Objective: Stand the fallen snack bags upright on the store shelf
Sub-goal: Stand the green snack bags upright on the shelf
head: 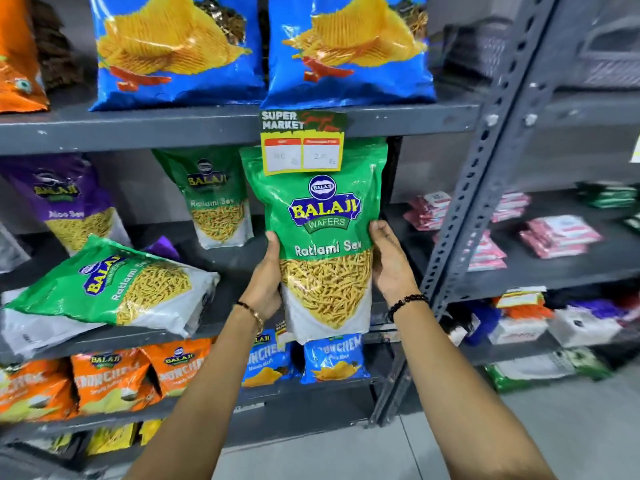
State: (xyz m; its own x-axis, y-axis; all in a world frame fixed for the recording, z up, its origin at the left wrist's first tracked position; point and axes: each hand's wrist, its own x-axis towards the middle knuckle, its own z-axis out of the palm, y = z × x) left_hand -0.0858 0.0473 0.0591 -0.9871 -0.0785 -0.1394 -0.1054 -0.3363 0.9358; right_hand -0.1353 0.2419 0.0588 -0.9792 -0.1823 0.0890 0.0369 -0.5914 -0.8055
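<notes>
I hold a green Ratlami Sev bag point(322, 216) upright in front of the middle shelf point(242, 320), its top edge behind a yellow price tag point(303, 152). My left hand point(265, 282) grips its left side and my right hand point(389, 261) grips its right side. A second green Ratlami Sev bag point(114, 285) lies fallen on its side at the left of the same shelf. A third green bag point(216, 199) stands upright at the back. A purple Aloo Sev bag point(69, 202) stands tilted at the back left.
Two blue chip bags point(263, 46) stand on the shelf above. Orange point(114, 375) and blue point(332, 362) small bags fill the shelf below. A perforated grey steel upright point(478, 174) bounds the right side, with pink packs point(557, 237) on the neighbouring rack. Grey floor tiles lie below.
</notes>
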